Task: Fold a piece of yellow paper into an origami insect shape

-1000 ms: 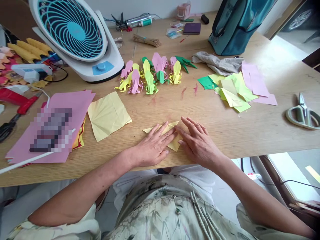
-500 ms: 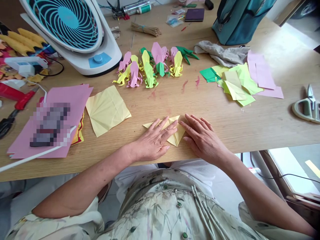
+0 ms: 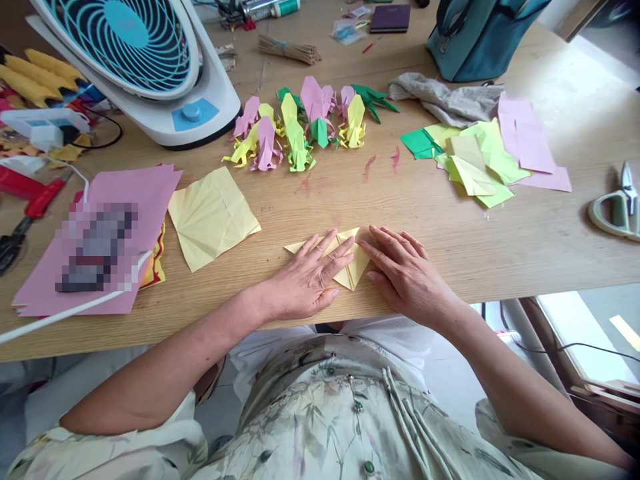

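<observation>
A folded yellow paper piece (image 3: 353, 267) lies near the front edge of the wooden table (image 3: 450, 233). My left hand (image 3: 305, 283) lies flat on its left part, fingers stretched out and pressing it down. My right hand (image 3: 405, 273) rests flat beside it, fingertips touching the paper's right edge. A creased yellow square sheet (image 3: 213, 217) lies to the left of my hands. A row of several finished origami figures (image 3: 300, 130) in pink, yellow and green stands further back.
A white and teal fan (image 3: 145, 67) stands at the back left. Pink sheets (image 3: 145, 200) lie at left with a white cable across them. Loose coloured papers (image 3: 485, 163) and scissors (image 3: 617, 207) are at right, a teal bag (image 3: 475, 33) and grey cloth (image 3: 445, 100) behind.
The view has tilted slightly down. My hands have stayed pressed on the yellow paper, with the right hand eased a little to the right off the fold.
</observation>
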`<state>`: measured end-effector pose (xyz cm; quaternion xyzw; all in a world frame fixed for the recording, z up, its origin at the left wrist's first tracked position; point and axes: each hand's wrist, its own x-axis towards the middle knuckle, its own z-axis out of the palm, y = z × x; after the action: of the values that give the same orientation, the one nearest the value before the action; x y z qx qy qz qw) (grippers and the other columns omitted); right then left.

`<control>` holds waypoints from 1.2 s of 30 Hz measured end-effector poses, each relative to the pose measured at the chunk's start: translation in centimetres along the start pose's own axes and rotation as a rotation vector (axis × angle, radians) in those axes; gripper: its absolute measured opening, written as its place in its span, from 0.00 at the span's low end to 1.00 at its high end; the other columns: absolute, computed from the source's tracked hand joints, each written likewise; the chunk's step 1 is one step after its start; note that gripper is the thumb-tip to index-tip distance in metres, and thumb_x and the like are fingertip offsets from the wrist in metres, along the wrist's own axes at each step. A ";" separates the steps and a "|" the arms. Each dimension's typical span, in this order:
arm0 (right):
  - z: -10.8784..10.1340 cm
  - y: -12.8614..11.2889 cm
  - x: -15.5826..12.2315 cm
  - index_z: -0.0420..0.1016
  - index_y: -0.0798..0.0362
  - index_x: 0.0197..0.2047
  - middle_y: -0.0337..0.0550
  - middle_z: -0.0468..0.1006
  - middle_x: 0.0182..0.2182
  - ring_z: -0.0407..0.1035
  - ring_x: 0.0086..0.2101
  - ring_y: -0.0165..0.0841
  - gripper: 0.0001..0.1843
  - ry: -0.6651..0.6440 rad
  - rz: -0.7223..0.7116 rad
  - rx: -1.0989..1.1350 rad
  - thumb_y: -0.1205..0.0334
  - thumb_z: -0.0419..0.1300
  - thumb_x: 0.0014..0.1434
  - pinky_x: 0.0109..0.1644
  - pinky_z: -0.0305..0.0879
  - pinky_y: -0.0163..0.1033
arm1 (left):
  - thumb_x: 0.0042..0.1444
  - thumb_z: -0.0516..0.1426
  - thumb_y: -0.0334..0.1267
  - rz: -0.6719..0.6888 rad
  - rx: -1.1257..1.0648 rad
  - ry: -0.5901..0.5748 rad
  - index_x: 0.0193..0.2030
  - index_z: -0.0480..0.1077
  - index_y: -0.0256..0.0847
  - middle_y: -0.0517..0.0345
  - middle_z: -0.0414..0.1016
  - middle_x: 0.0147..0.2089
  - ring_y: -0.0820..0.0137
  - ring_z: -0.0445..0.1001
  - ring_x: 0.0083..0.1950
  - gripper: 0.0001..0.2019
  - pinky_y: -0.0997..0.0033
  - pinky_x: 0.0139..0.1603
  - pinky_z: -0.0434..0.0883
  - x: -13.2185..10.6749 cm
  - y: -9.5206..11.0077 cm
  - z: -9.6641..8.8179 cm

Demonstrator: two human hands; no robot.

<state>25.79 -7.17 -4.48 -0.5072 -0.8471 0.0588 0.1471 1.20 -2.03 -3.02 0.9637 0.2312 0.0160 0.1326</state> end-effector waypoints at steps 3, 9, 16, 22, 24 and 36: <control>0.0 0.0 0.0 0.62 0.57 0.68 0.57 0.57 0.69 0.50 0.68 0.45 0.27 -0.002 0.003 0.003 0.55 0.47 0.70 0.70 0.47 0.56 | 0.64 0.50 0.35 0.001 0.007 -0.002 0.74 0.43 0.40 0.47 0.36 0.78 0.53 0.29 0.78 0.33 0.41 0.74 0.40 0.0 0.0 0.0; 0.0 0.0 0.0 0.61 0.56 0.68 0.57 0.56 0.69 0.50 0.68 0.45 0.27 -0.002 0.003 0.014 0.55 0.47 0.70 0.70 0.47 0.56 | 0.64 0.49 0.35 0.000 0.023 -0.009 0.73 0.46 0.38 0.46 0.37 0.78 0.53 0.29 0.78 0.31 0.41 0.74 0.41 0.1 0.0 -0.1; -0.3 -0.2 0.1 0.60 0.56 0.68 0.56 0.56 0.70 0.50 0.68 0.44 0.27 -0.015 0.014 -0.002 0.56 0.47 0.70 0.70 0.47 0.55 | 0.63 0.51 0.35 -0.007 0.029 -0.031 0.73 0.45 0.39 0.46 0.35 0.78 0.52 0.28 0.78 0.33 0.41 0.74 0.40 0.0 0.1 -0.1; -0.1 -0.4 0.2 0.57 0.54 0.70 0.59 0.53 0.70 0.48 0.69 0.46 0.28 -0.029 0.000 -0.027 0.58 0.48 0.70 0.69 0.47 0.58 | 0.62 0.52 0.33 -0.016 -0.021 -0.009 0.72 0.45 0.44 0.48 0.35 0.78 0.54 0.28 0.78 0.33 0.40 0.74 0.42 0.0 0.0 -0.2; -0.1 -0.5 0.4 0.58 0.54 0.70 0.59 0.53 0.70 0.47 0.69 0.46 0.27 -0.025 -0.011 -0.038 0.58 0.48 0.70 0.69 0.47 0.58 | 0.62 0.52 0.33 -0.028 -0.027 -0.015 0.72 0.46 0.45 0.49 0.35 0.78 0.56 0.29 0.78 0.33 0.41 0.74 0.42 0.0 0.0 -0.2; 0.0 -1.2 0.7 0.65 0.56 0.65 0.61 0.52 0.71 0.47 0.69 0.48 0.24 -0.014 -0.005 -0.073 0.57 0.49 0.70 0.69 0.47 0.59 | 0.63 0.55 0.39 -0.101 0.035 -0.046 0.70 0.55 0.44 0.45 0.38 0.78 0.49 0.31 0.77 0.29 0.33 0.72 0.41 -0.3 0.3 -1.2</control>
<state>24.49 -7.09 -4.01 -0.5096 -0.8511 0.0311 0.1225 0.99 -2.13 -1.82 0.9531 0.2768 -0.0171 0.1216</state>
